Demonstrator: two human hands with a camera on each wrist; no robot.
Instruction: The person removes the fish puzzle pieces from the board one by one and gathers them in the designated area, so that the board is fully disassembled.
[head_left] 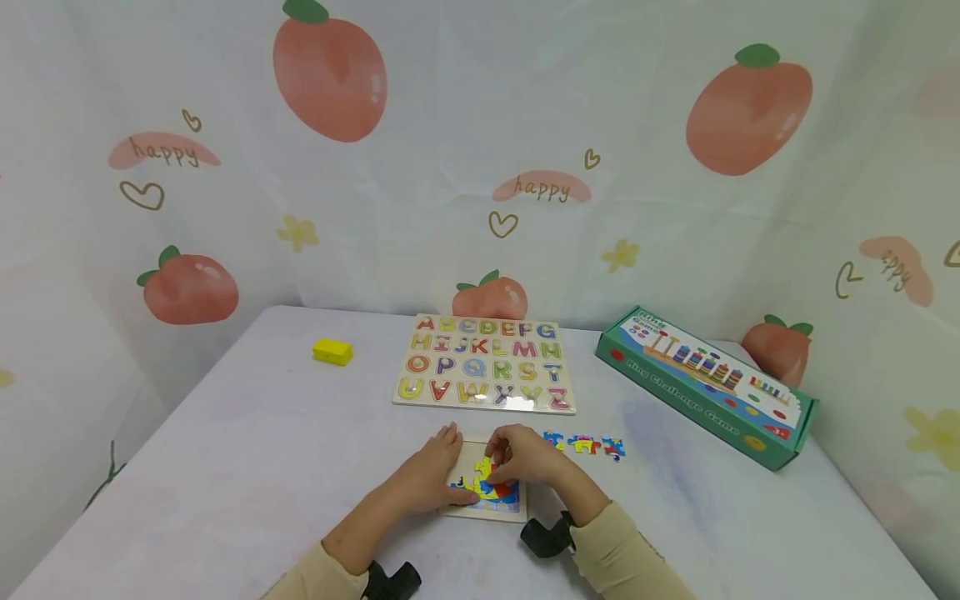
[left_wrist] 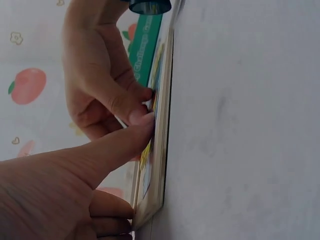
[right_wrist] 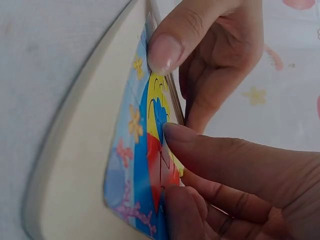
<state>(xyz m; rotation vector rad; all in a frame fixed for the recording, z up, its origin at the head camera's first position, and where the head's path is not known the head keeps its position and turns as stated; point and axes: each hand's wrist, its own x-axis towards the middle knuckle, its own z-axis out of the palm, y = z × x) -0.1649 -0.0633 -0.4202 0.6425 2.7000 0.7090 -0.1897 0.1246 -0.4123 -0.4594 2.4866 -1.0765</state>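
A small wooden jigsaw board point(head_left: 480, 514) with a sea picture lies at the table's front. Yellow, red and blue jigsaw pieces point(right_wrist: 159, 102) sit in its frame. My left hand point(head_left: 427, 475) rests along the board's left side, fingers straight, its thumb point(right_wrist: 167, 52) pressing near the yellow pieces. From the right, my right hand point(head_left: 525, 454) reaches over the board. Its curled thumb and fingers pinch at a yellow-and-red jigsaw piece point(right_wrist: 176, 167), partly hidden by the fingers. Several loose jigsaw pieces point(head_left: 583, 444) lie in a row beyond the right hand.
An alphabet board point(head_left: 483, 402) with coloured letters lies behind the jigsaw. Toward the back left is a yellow block point(head_left: 332, 351). A green Ring Challenge Game box point(head_left: 705, 387) stands at the right. A printed cloth point(head_left: 442, 208) hangs behind the table.
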